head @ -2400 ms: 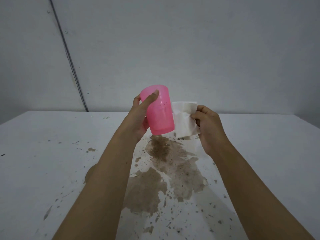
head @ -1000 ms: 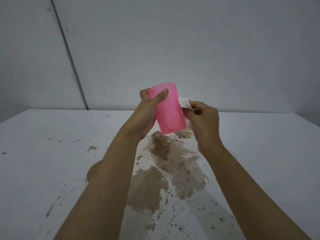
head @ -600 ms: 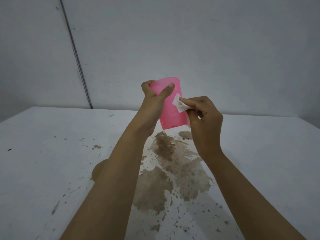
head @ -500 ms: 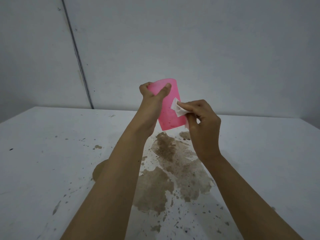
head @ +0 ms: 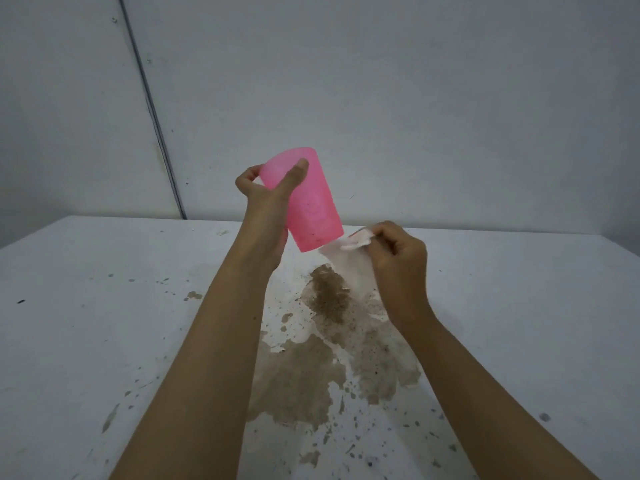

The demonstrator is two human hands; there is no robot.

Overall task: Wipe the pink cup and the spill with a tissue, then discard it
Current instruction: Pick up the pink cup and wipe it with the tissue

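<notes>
My left hand [head: 270, 206] grips the pink cup [head: 311, 202] near its rim and holds it in the air, tilted with its mouth toward the upper left. Small dark specks dot the cup's side. My right hand [head: 398, 258] pinches a crumpled white tissue [head: 349, 258] just below and right of the cup's base; the tissue looks blurred and hangs down toward the table. Beneath both hands a brown spill [head: 332, 351] spreads over the white table [head: 104, 306], with its darkest patch right under the tissue.
Brown splatters and specks are scattered around the spill, toward the near edge and to the left. A grey wall with a dark vertical seam [head: 152, 109] rises behind the table's far edge.
My right hand has dropped with the tissue from the cup's side to below its base. My left hand has tilted the cup further, its mouth now toward the left.
</notes>
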